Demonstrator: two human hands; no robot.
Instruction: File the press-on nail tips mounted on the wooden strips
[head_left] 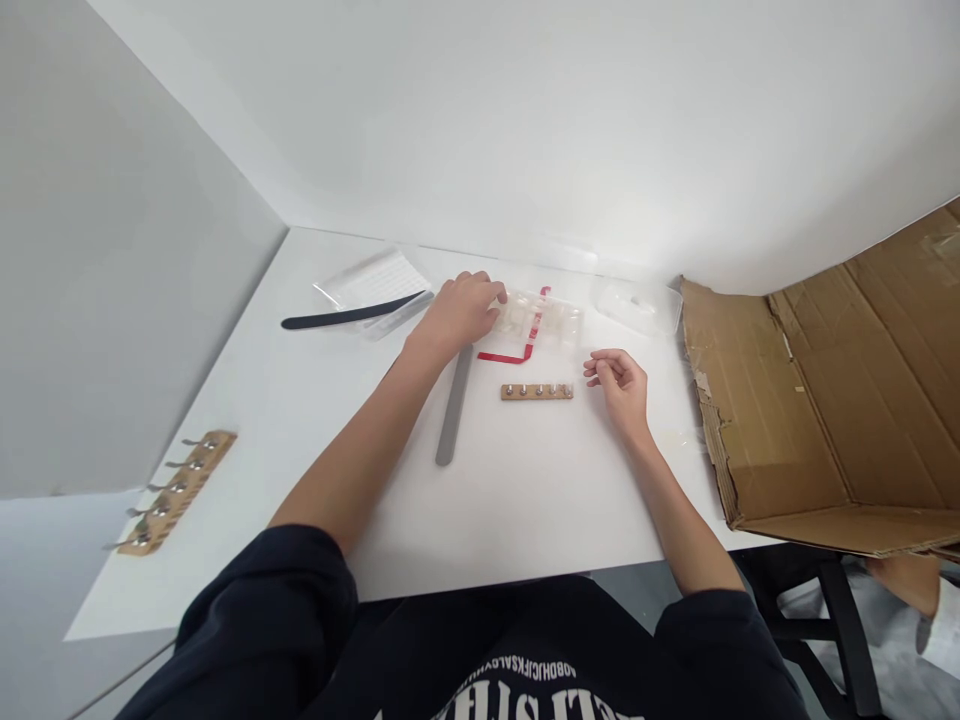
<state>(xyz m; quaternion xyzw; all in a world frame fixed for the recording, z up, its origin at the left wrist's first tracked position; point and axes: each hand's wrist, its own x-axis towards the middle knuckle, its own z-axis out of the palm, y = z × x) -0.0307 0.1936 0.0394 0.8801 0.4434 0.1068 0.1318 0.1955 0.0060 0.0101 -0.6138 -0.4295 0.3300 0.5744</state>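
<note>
My left hand (459, 312) reaches across the white table (525, 500) and rests with curled fingers on a clear plastic packet (551, 318) that has a red strip (525, 345) along its edge. Whether it grips the packet is unclear. My right hand (619, 382) lies near the table's middle right, fingers loosely curled, holding nothing I can see. It sits just right of a small wooden bar with several metal pegs (537, 392). A grey flat strip (454, 405) lies beneath my left wrist.
A black curved strip (349, 315) and a clear bag (375, 285) lie at the back left. A wooden rack with metal hooks (174, 492) sits at the left edge. A clear container (637, 305) and an open cardboard box (832, 400) stand at the right.
</note>
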